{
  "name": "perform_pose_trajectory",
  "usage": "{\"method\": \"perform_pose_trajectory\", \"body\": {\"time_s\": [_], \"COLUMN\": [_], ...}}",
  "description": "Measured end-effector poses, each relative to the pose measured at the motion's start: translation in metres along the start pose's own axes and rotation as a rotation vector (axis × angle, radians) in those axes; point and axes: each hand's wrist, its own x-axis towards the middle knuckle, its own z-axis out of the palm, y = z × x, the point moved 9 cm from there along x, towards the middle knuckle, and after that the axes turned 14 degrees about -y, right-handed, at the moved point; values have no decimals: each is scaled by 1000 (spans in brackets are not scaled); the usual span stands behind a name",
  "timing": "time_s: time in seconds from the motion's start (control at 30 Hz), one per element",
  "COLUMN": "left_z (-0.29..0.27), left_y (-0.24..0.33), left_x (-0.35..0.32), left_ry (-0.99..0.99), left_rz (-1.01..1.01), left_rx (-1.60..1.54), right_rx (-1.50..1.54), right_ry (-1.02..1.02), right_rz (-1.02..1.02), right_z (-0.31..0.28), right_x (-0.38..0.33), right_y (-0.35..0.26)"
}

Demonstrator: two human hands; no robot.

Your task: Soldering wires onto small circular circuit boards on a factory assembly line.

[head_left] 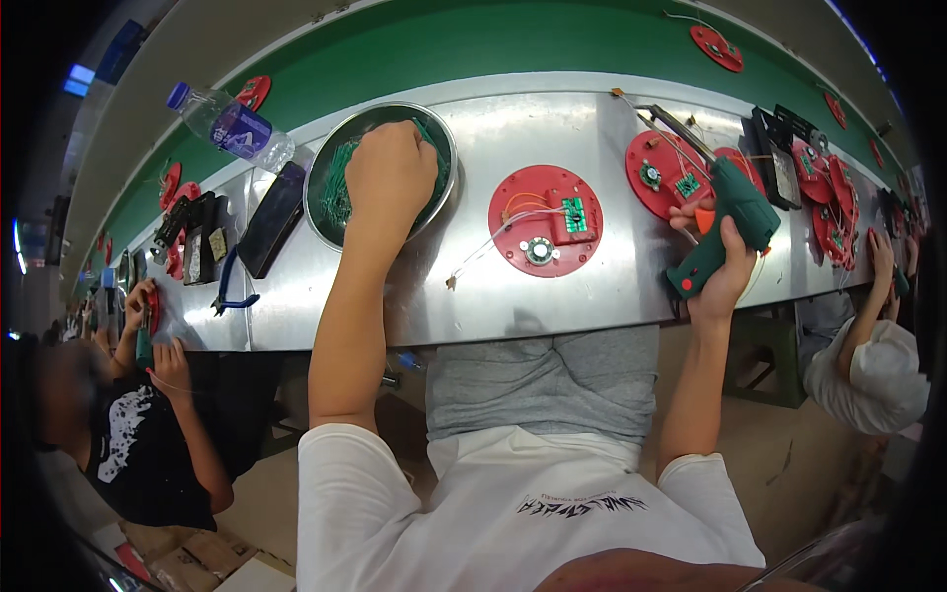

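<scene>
Two hands work at a long stainless-steel bench [552, 286] whose near edge runs just above the person's lap. At far left a clear plastic water bottle with a blue cap [229, 125] lies tilted by the bench's far edge, a black phone [270, 219] rests near it, and blue-handled pliers [233, 291] lie close to the near edge.

Next comes the round metal bowl of small green circuit boards [340, 178]. The left hand [390, 173] is down inside it, fingers curled over the boards; whether it has one pinched I cannot tell.

Straight ahead, the round red plastic disc with a green board, red block and white wires [545, 220] lies flat and untouched, a loose white lead trailing off toward the near left. It already carries its parts, so by my judgement it looks partly assembled.

Right of it, the right hand [725, 276] is closed around the grip of a green electric screwdriver [730, 222], its tip over a second red disc [663, 178]. More red discs pile up at far right, so plenty appears left to do.

Open steel lies between bowl and centre disc, and along the near edge. The far edge meets a green conveyor belt [552, 49]. Co-workers' hands crowd both ends.
</scene>
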Motion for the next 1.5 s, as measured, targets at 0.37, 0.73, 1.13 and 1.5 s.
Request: {"method": "perform_pose_trajectory", "body": {"time_s": [0.37, 0.73, 1.13, 1.5], "left_z": [-28, -16, 28, 20], "left_y": [-35, 61, 105, 107], "left_x": [7, -37, -88, -96], "left_ry": [71, -254, -38, 123], "left_rz": [141, 452, 674, 775], "left_rx": [-761, -810, -318, -318], "right_rx": [-36, -107, -301, -563], "right_ry": [41, -147, -314, -374], "right_rz": [-9, -8, 115, 166], "right_z": [-5, 1, 8, 15], "right_x": [-4, -32, -86, -79], "right_y": [-1, -9, -20, -20]}}
